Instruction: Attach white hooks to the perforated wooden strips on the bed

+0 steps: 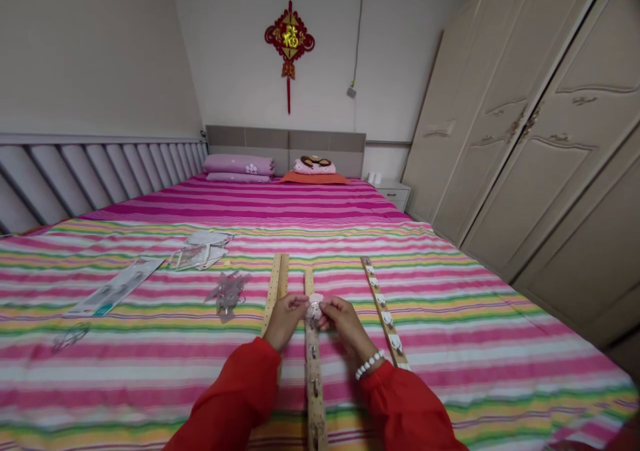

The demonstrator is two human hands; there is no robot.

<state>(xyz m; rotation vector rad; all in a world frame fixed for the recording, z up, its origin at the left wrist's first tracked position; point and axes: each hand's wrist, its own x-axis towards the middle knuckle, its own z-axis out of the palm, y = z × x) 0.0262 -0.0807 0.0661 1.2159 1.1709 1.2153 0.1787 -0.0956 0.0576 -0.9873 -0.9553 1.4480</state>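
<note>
A small clear adhesive hook [315, 306] is pinched between my two hands, over the upper part of the middle wooden strip [313, 364]. My left hand [286, 319] grips its left edge with fingertips closed. On the other side, my right hand [344, 321] pinches its right edge, a white bead bracelet at the wrist. Several metal hooks run down the strip below my hands. Whether the held piece touches the wood I cannot tell. Two perforated wooden strips [280, 274] lie beside my left hand, partly covered by it.
At right lies a wooden strip with white hooks [387, 318]. Leftward on the striped bedspread [165, 384] are a pile of clear adhesive hooks [229, 294], plastic packets [203, 250], a long packaged piece [117, 286] and metal rings [71, 336]. Pillows [239, 166] rest by the headboard [285, 141].
</note>
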